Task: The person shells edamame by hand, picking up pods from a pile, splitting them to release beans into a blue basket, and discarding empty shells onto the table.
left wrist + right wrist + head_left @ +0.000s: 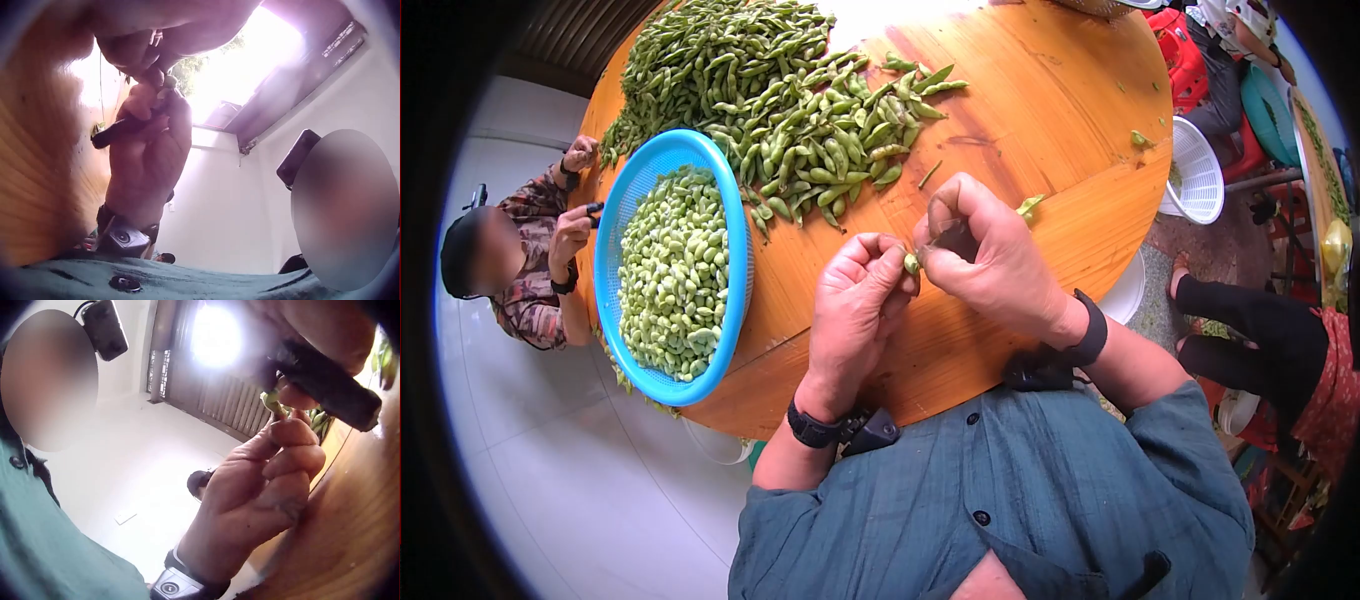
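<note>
A small green pod (912,264) is between the fingertips of both hands, above the table's near side. The left hand (855,305) pinches it between thumb and forefinger, other fingers curled. Thumb and fingers of the right hand (990,255) meet at the pod's other side. A dark elongated object (334,387) lies along the right hand's fingers in the right wrist view. To the left stands a blue basket (741,235) of shelled green beans (675,270). Unshelled pods (730,75) are heaped beyond the hands.
The round wooden table (1070,120) carries a few loose pod pieces, one a leafy scrap (1030,206). Across the left edge sits a person in a patterned shirt (530,250). At the right are a white basket (1198,170), red stools and other people.
</note>
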`<state>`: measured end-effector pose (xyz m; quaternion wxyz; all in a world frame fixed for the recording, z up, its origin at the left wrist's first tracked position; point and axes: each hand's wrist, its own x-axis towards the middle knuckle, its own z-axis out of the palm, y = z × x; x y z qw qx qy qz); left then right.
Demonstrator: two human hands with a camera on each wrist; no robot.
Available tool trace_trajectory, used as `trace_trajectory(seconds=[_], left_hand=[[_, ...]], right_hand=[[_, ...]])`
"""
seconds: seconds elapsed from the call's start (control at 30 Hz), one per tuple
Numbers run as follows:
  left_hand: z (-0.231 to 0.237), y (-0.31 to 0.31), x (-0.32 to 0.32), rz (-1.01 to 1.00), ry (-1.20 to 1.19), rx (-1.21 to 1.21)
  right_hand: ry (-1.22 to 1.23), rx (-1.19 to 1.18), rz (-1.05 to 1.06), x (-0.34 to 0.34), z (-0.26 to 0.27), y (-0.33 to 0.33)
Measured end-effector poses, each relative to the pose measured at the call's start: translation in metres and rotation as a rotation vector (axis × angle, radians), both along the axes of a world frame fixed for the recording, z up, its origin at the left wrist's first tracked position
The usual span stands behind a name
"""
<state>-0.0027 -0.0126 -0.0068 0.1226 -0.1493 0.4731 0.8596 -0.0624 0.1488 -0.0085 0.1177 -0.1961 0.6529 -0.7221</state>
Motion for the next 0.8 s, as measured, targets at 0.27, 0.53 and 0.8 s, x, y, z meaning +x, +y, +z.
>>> trace_trajectory(seconds=[0.27,0.53,0.8], left_hand=[[0.011,0.005,0.002,0.018,-0.023,-0.113],[0.003,-0.003,-0.001,-0.064,-0.009,0.182],[0.022,-0.008,0.004,0.019,-0.073,-0.067]], right_hand=[[0.055,0.074,-0.047,0.0,0.002,0.0],[-0.351,-0.122,0.13,-0.003,0.019,0.01],[-0.238,-0.03,0.077,-0.009,0.022,0.024]])
